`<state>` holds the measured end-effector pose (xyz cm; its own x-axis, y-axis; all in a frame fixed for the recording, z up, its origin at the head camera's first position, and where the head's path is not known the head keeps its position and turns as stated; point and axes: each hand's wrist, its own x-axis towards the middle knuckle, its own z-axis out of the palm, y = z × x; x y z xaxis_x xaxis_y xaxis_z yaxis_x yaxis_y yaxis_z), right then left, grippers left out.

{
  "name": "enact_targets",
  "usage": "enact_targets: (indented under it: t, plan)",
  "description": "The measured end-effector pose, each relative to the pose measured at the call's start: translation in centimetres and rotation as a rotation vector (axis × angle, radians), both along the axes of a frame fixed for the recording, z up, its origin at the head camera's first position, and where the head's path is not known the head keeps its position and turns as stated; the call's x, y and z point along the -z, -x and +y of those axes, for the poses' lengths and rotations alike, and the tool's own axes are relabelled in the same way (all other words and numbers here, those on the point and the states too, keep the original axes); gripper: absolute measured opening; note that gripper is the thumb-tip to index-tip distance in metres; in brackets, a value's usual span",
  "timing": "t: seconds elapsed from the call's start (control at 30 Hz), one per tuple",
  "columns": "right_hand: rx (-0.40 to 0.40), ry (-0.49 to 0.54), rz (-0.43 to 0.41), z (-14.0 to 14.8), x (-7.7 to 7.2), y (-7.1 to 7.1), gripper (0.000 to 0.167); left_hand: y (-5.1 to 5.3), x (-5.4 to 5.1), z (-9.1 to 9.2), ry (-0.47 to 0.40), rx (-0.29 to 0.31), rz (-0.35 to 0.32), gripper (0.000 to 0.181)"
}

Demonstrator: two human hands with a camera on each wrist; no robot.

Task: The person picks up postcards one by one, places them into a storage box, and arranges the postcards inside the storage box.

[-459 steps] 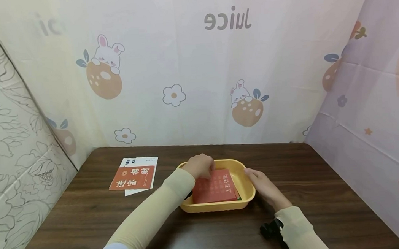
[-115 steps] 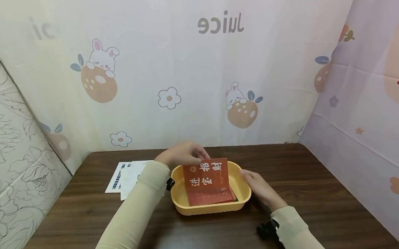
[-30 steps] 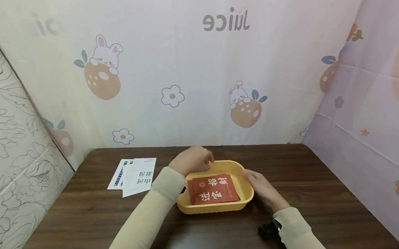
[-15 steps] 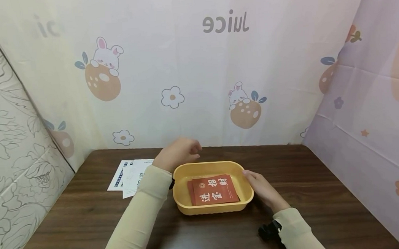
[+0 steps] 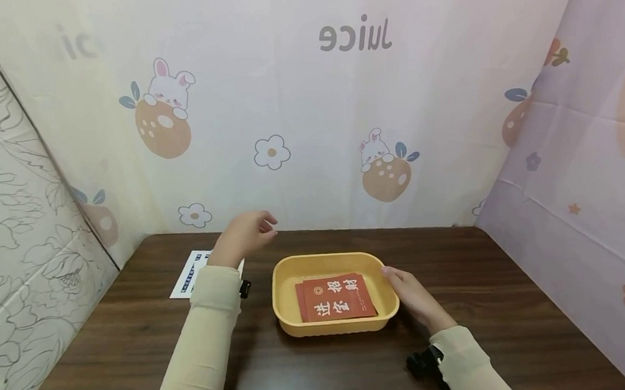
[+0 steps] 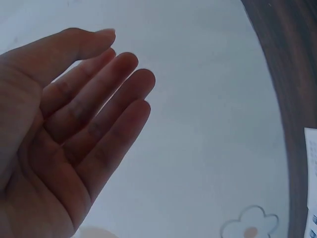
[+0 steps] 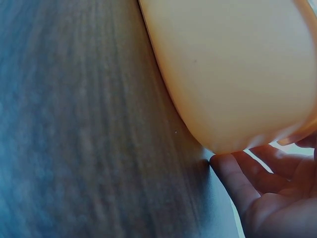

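My left hand (image 5: 242, 235) is raised over the cards at the table's left, its fingers relaxed. In the left wrist view the palm and fingers (image 6: 99, 119) hold nothing. At the centre of the table stands a yellow plastic basket (image 5: 280, 280) with shallow walls. Inside it lies a small stack of red cards (image 5: 340, 300) with white characters on the top one. My right hand (image 5: 415, 296) rests against the basket's right end. The right wrist view shows its fingertips (image 7: 228, 168) touching the outer wall, fingers fairly straight.
White printed cards (image 5: 191, 277) lie left of the basket, partly hidden by my left hand and wrist. The dark wooden table (image 5: 323, 373) meets a patterned curtain (image 5: 306, 100) along its far edge.
Earlier, my left hand held a red card in the basket; that card now lies on the stack. Since then the hand has moved left, out over the white cards. My right hand stays at the basket.
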<state>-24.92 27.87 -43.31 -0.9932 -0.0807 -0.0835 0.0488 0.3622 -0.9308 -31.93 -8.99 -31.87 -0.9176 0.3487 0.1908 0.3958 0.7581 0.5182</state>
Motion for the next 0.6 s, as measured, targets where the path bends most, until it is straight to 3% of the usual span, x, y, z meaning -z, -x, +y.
enact_targets:
  t: [0.37, 0.6]
  plan:
    - [-0.002, -0.028, -0.007, 0.1, 0.0, 0.1, 0.068, 0.0, 1.6, -4.3, -0.049, -0.141, -0.014, 0.026]
    - [-0.007, -0.014, 0.0, 0.1, 0.0, 0.2, 0.066, -0.6, 3.5, -7.5, -0.095, -0.257, -0.039, 0.033]
